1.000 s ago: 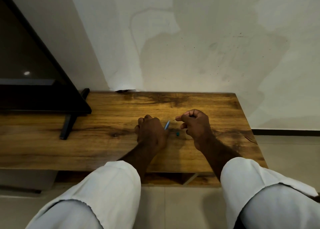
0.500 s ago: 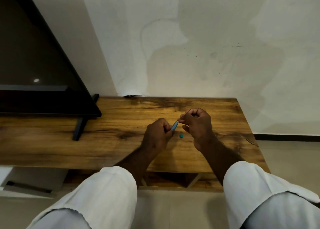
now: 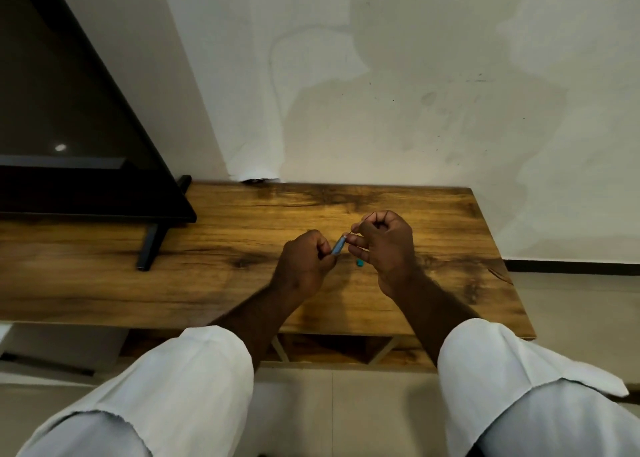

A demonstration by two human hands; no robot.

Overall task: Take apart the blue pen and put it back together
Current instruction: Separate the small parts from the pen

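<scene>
Loose off-white left sleeve (image 3: 180,387) at lower left, right sleeve (image 3: 519,370) at lower right, hems slightly frayed; left hand (image 3: 304,262) and right hand (image 3: 388,248) bare.

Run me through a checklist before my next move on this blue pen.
1. Left hand grips the blue barrel firmly: ok.
2. Right hand pinches the thin refill close to the barrel's upper end: ok.
3. Refill lined up with the barrel's opening: cannot tell, too small and partly hidden by fingers.
4. Small teal piece lies on the wooden table beside the right hand, within easy reach: ok.
5. Teal piece away from the table's edges: ok.
6. Any other pen parts accounted for: cannot tell, none show.
</scene>
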